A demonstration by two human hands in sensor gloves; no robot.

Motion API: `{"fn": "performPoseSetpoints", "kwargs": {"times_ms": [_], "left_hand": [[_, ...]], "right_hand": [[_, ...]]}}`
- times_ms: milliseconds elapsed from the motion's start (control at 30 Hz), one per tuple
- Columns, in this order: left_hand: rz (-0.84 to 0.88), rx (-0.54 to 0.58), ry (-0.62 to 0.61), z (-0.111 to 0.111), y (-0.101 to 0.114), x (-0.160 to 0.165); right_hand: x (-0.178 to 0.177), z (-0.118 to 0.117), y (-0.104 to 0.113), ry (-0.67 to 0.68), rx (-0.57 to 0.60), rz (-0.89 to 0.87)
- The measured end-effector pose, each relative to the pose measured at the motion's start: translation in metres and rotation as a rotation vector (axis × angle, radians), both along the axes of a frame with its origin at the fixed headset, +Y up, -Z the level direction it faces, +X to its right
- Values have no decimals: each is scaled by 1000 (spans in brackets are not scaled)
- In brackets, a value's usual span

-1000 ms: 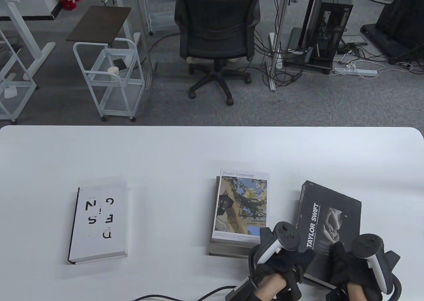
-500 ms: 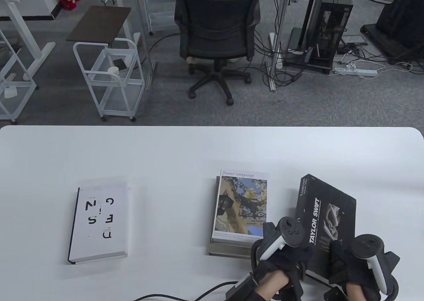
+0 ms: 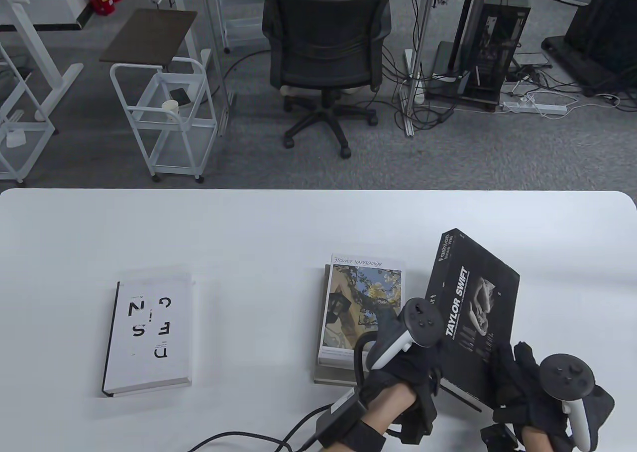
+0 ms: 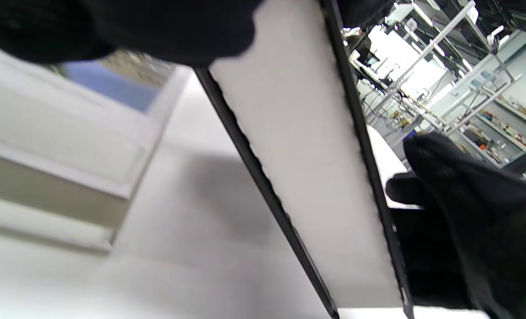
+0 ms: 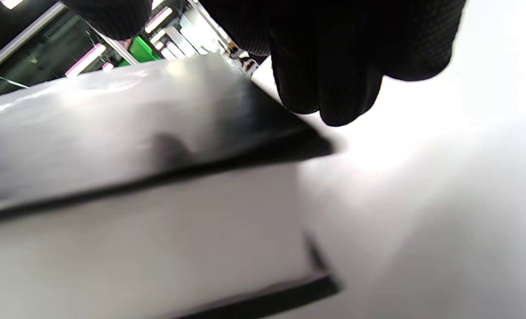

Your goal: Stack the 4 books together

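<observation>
Seen from above, both my gloved hands hold the black Taylor Swift book (image 3: 470, 307) tilted off the white bench (image 3: 249, 233), my left hand (image 3: 403, 372) clamped on its near left corner, my right hand (image 3: 522, 382) on its near right corner. It hangs just right of the flower book (image 3: 361, 312), which lies on a grey book (image 3: 338, 376); the white lettered book (image 3: 149, 337) rests flat, well apart to the left. My left wrist view alone shows the held book's pale page block (image 4: 298, 155) between thin black covers. My right wrist view shows the glossy cover (image 5: 125, 128) under a knit-gloved fingertip (image 5: 329, 84).
</observation>
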State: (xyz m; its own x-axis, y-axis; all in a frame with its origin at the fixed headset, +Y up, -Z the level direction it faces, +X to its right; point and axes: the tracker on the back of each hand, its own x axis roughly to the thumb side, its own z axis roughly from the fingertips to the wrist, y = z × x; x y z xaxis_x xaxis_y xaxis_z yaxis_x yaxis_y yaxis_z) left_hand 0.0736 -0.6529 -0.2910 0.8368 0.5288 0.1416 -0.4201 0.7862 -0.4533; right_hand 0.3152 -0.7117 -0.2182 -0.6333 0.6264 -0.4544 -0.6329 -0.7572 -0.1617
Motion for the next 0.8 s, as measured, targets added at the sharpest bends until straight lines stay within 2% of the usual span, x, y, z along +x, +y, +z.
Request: {"fn": "performPoseSetpoints", "kwargs": {"times_ms": [167, 333, 567, 800], "left_hand": [[79, -9, 61, -9, 14, -40], [174, -53, 124, -15, 15, -84], [223, -88, 196, -15, -4, -136], [288, -141, 226, -14, -28, -166]], "right_hand": [[-3, -2, -3, 32, -7, 8], [-7, -6, -7, 59, -32, 18], [-17, -11, -10, 116, -76, 122], [-25, -16, -12, 154, -127, 199]]}}
